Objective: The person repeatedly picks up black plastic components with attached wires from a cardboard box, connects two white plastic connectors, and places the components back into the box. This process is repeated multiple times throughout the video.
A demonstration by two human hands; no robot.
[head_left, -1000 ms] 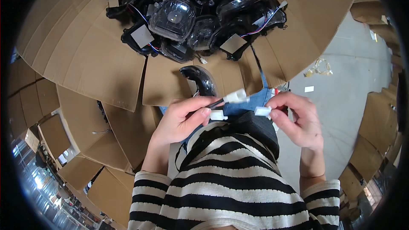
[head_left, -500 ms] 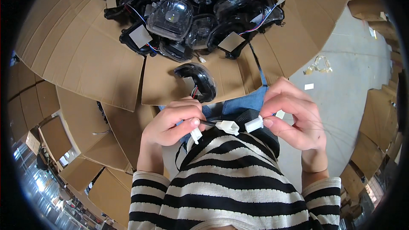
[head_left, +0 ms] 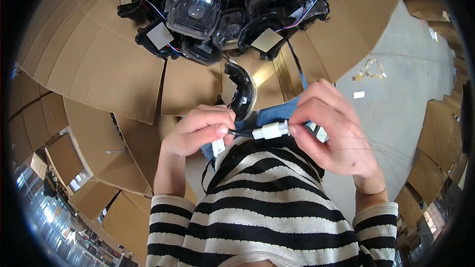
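Observation:
My left hand (head_left: 200, 131) pinches a short black cable (head_left: 241, 132) between thumb and fingers. A second white connector (head_left: 218, 147) sticks out below that hand. At the cable's right end two white connectors (head_left: 271, 130) meet end to end in one line; whether they are fully seated I cannot tell. The thumb and fingertips of my right hand (head_left: 331, 131) grip the right one. Behind the right fingers another pale connector (head_left: 320, 132) shows in part. Just beyond my left hand a curved black lamp (head_left: 244, 91) with a clear cover rests against the cardboard flap.
A large cardboard box (head_left: 198, 89) stands ahead, with several black lamp housings (head_left: 194, 12), wires and pale square pieces heaped on it. More cardboard boxes (head_left: 94, 133) are at the left. On the grey floor (head_left: 396, 89) at the right lie a white card (head_left: 359, 95) and some yellowish scraps (head_left: 371, 70).
The two white connectors, apart before, now touch end to end. My right hand has come left with its connector. The curved lamp has shifted and turned slightly.

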